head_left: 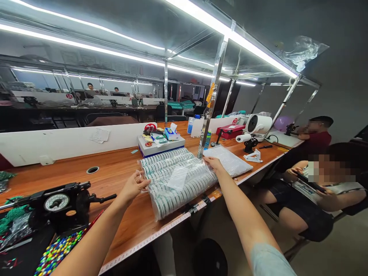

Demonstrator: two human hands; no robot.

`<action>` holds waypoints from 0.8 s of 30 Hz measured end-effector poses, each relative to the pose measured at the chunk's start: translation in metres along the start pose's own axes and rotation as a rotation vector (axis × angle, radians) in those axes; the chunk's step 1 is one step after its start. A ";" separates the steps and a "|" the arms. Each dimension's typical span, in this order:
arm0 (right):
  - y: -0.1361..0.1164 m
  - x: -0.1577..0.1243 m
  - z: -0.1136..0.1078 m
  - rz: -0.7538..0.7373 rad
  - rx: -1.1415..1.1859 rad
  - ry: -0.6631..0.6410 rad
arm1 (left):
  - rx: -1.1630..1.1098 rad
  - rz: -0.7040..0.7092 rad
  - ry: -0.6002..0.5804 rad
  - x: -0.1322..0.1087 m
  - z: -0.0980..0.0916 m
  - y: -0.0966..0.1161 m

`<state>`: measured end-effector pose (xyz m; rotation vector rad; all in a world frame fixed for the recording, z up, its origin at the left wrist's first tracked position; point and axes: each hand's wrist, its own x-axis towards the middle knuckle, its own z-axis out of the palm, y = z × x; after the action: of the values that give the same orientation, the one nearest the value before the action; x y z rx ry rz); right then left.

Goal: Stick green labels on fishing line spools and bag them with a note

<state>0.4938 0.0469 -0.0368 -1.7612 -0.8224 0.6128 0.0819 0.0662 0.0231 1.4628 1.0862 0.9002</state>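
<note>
A see-through plastic bag (189, 189) lies on the wooden table, filled with several rows of thin white discs or spools showing green between them. A white paper slip (177, 178) rests on top, on or under the film. At the bag's left edge, my left hand (136, 185) has its fingers closed on the plastic. My right hand (213, 163) grips the far right edge, its fingertips partly hidden. Just beyond that hand lies a flat white package (228, 160). Behind the bag stands a grey box (161, 147) with small packets and a tissue pack (171, 132) on it.
A black hand-cranked winder (66, 205) stands at left, above colourful beads (61, 247). A metal post (212, 96) rises behind the bag. Rightward are a white fan (258, 125), a red box (230, 130) and a seated person (310, 195) holding a phone-like device.
</note>
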 end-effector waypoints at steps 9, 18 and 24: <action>0.004 0.000 0.007 -0.031 -0.418 0.131 | 0.106 0.058 0.121 0.013 0.009 -0.048; -0.012 -0.018 0.014 -0.095 -0.752 0.221 | 0.211 0.127 0.251 -0.006 0.024 -0.049; -0.014 -0.025 0.013 -0.082 -0.818 0.245 | 0.083 0.040 0.229 0.002 0.023 -0.061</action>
<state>0.4648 0.0382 -0.0272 -2.4512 -1.0454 -0.0322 0.0941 0.0630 -0.0404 1.4798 1.2791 1.0827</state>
